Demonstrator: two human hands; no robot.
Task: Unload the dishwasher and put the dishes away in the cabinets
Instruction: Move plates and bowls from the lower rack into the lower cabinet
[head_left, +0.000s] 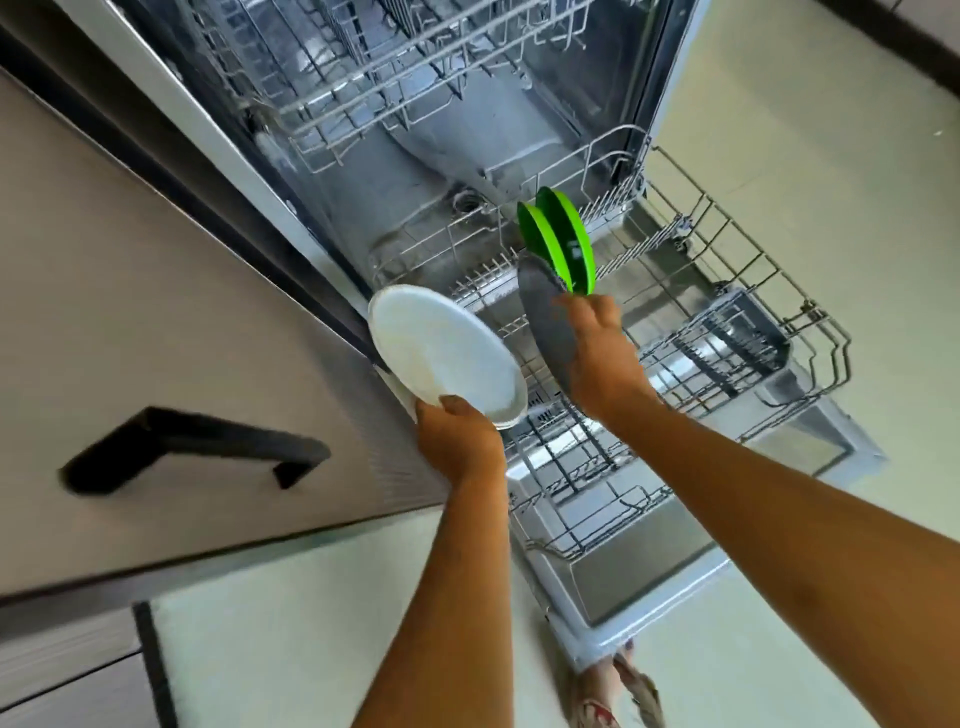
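The dishwasher stands open with its lower rack pulled out over the lowered door. My left hand grips the near rim of a white plate, held tilted to the left of the rack. My right hand is closed on the edge of a grey plate that stands on edge in the rack. Just behind it, two green plates stand upright between the tines. The upper rack looks bare.
A beige cabinet front with a black handle fills the left side. A grey cutlery basket sits at the right of the lower rack. The lowered door juts toward me over pale floor tiles. A foot in a patterned slipper shows below.
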